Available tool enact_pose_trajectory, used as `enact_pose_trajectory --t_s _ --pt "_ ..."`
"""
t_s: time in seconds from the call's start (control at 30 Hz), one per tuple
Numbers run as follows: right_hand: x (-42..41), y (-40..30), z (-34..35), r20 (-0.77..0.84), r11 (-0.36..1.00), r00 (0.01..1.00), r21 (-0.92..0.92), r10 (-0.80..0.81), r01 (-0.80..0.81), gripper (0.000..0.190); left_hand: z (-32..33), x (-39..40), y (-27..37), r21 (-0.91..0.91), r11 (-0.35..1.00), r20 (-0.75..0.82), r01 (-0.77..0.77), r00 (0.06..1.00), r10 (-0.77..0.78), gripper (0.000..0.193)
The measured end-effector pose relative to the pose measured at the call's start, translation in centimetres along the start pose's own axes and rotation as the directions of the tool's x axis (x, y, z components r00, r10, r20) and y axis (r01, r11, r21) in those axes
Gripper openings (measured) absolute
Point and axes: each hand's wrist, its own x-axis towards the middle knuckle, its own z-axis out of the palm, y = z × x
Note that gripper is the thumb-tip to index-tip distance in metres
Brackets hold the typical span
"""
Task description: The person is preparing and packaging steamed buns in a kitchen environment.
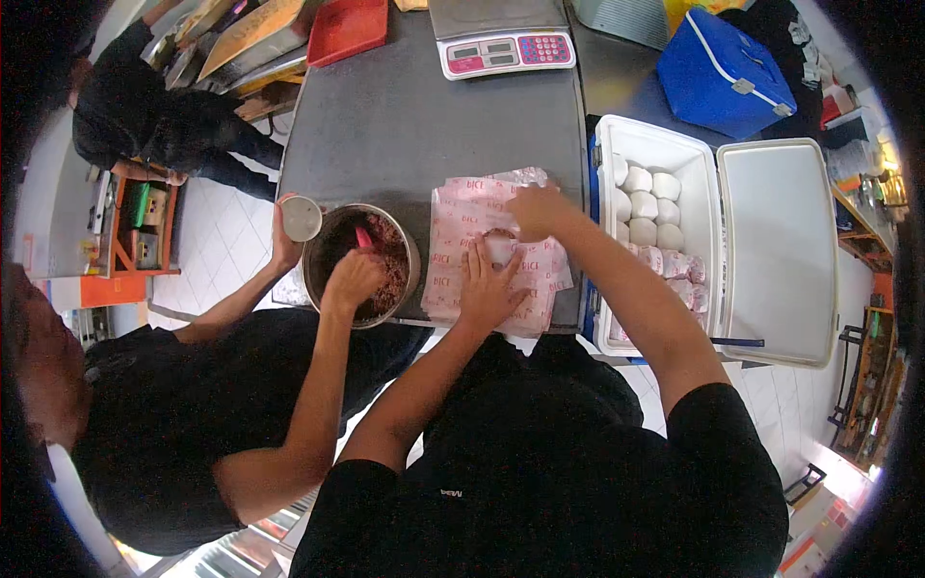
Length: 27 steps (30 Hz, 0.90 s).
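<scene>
Printed pink-and-white wrapping sheets (455,289) lie in a stack on the grey table before me. A round white piece of food (500,251) with a brown top edge rests on them. My left hand (493,278) lies on the sheets with its fingers spread, the fingertips touching or close beside the white piece. At the upper right part of the stack, my right hand (536,211) is bent down over the paper; its fingertips are hidden, so I cannot tell whether they grip a sheet.
A co-worker at left holds a white cup (300,219) and a pink utensil (363,237) in a metal pot (413,282) of reddish-brown grains. An open cooler (712,238) at right holds white balls and wrapped pieces. A scale (506,54) stands at the back.
</scene>
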Motion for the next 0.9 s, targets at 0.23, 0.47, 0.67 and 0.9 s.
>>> enact_pose_trajectory --t_s 0.23,0.47,0.67,0.9 --pt "-0.2 -4.4 10.1 -0.735 0.938 0.602 -0.133 -0.31 0.321 0.015 3.1 0.4 -0.8 0.052 0.995 0.14 0.085 0.986 -0.092 0.077" --pt "-3.8 -6.7 10.4 -0.71 0.953 0.702 0.241 0.045 0.182 0.034 1.2 -2.4 -2.3 0.02 0.995 -0.072 -0.099 0.992 0.1 0.044" --pt "-4.9 -7.7 14.2 -0.764 0.961 0.641 0.231 0.081 0.153 0.061 0.4 -2.7 -2.9 -0.068 0.948 -0.238 -0.31 0.928 0.286 0.031" --pt "-4.0 -6.8 18.5 -0.839 0.933 0.509 0.318 0.193 0.17 0.057 0.6 -2.0 -6.3 -0.106 0.972 -0.194 -0.209 0.963 0.186 0.049"
